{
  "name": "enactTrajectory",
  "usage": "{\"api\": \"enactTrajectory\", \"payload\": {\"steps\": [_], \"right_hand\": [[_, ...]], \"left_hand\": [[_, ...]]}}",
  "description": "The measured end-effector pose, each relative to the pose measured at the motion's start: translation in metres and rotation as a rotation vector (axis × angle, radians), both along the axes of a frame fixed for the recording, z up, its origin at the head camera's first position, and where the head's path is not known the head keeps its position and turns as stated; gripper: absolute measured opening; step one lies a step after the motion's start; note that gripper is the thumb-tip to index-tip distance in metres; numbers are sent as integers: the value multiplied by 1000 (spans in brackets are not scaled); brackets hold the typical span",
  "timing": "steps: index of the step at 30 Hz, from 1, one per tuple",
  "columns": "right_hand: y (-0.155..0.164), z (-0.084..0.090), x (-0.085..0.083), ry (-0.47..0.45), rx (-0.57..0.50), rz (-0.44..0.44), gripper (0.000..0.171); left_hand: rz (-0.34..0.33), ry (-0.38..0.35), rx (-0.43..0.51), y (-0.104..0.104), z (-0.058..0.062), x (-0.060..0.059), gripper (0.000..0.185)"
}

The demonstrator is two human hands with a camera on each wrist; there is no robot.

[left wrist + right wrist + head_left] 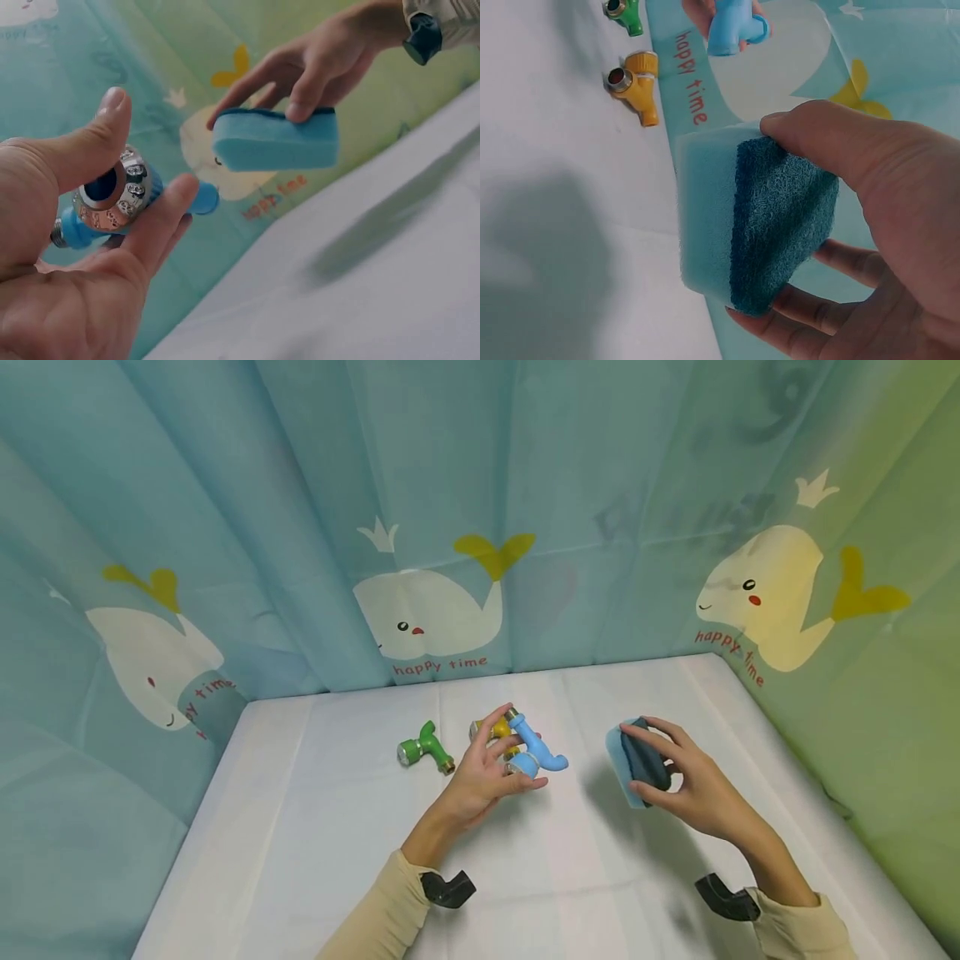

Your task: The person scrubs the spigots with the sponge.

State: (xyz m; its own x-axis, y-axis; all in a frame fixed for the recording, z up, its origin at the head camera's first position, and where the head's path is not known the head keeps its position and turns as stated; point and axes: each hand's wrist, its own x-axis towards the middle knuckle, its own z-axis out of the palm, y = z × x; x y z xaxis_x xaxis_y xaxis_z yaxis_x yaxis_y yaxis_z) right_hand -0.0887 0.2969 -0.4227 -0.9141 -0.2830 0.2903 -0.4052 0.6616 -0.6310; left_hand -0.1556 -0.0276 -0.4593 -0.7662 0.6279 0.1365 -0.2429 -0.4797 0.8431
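Mid-frame, our left hand [487,777] pinches the blue plastic tap [536,747], right hand [686,781] grips the blue scouring sponge [636,760]; we'd meet dark side first

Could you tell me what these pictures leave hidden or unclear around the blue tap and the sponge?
- Blue tap: in the head view the left hand covers its lower end; in the left wrist view thumb and fingers hide most of its body.
- Yellow tap: head view, mostly behind that hand.
- Sponge: its far face is hidden by the right hand.
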Motion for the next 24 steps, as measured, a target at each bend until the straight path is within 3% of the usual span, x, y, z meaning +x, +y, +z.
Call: {"api": "enactTrajectory", "payload": {"steps": [6,14,21,24], "right_hand": [[-14,3,-6,46,-10,27,77],[-81,19,-12,148,-39,174,71],[-93,21,-13,170,-55,165,65],[-94,22,-12,180,-52,179,62]], "left_hand": [[-30,25,2,-1,-2,-2,98],[29,228,-161,6,9,1,102],[-22,225,-105,-5,14,3,100],[-5,232,-108,-6,15,3,99]]}}
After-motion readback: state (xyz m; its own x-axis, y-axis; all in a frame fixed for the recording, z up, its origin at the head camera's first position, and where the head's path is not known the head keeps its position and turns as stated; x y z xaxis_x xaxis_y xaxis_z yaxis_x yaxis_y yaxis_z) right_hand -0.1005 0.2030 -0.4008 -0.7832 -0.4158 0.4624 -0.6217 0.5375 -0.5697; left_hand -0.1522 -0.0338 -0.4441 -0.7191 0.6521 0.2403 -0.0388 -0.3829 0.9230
